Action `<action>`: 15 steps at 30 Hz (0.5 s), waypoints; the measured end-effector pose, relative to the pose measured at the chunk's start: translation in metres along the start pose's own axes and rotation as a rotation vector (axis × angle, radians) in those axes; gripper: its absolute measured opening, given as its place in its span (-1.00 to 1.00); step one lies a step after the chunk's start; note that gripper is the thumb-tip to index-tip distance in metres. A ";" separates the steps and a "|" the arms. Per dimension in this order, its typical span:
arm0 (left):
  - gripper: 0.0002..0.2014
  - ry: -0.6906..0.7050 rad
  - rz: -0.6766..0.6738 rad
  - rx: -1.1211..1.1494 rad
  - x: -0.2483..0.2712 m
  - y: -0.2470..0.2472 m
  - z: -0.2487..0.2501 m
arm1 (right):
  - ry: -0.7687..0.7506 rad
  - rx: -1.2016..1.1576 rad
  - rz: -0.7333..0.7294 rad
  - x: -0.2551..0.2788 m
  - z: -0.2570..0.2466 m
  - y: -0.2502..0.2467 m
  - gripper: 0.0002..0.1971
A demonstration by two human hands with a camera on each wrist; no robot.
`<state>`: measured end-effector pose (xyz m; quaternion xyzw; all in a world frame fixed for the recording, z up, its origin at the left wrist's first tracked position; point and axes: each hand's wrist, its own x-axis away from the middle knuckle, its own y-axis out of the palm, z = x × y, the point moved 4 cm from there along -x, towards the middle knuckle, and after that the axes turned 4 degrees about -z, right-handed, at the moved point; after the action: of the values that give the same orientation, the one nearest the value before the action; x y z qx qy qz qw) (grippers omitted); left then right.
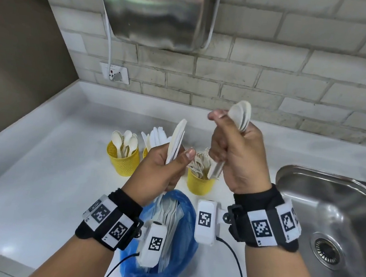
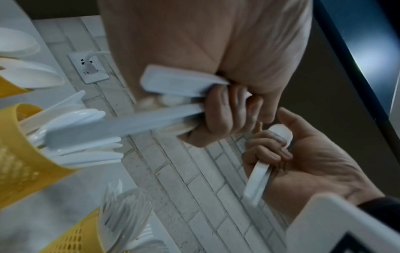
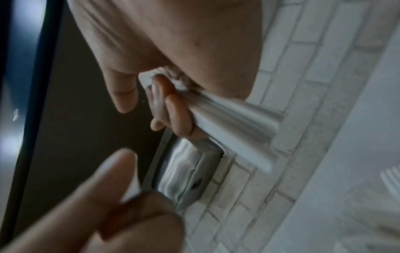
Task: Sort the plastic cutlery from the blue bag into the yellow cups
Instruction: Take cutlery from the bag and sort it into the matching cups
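Over white counter: my left hand [image 1: 163,167] gripped bunch of white plastic knives [image 1: 176,141], blades up; right hand [image 1: 234,152] fisted stack of white plastic spoons [image 1: 240,114], bowls up. Yellow perforated spoon cup [image 1: 122,161] stood far left, nearer left hand; open blue plastic bag [image 1: 184,205] lay near.

At the top of the frame the right hand [image 3: 173,42] curls its fingers [image 3: 173,106] round a bundle of white plastic cutlery handles [image 3: 233,125], which fan toward the right. Blurred fingertips of the other hand [image 3: 103,205] fill the lower left. Behind them, centre frame, a shiny steel box [image 3: 184,172] hangs on the pale brick wall [image 3: 303,85].
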<state>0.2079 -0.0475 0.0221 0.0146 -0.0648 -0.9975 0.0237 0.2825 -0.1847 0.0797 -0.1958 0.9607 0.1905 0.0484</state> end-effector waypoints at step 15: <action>-0.69 0.064 0.083 -0.445 -0.012 -0.002 0.009 | -0.277 0.844 -0.119 0.007 0.004 0.018 -0.89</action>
<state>0.2191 -0.0434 0.0314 0.0381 0.1570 -0.9844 0.0695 0.2696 -0.1706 0.0813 -0.1864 0.9259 -0.1970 0.2630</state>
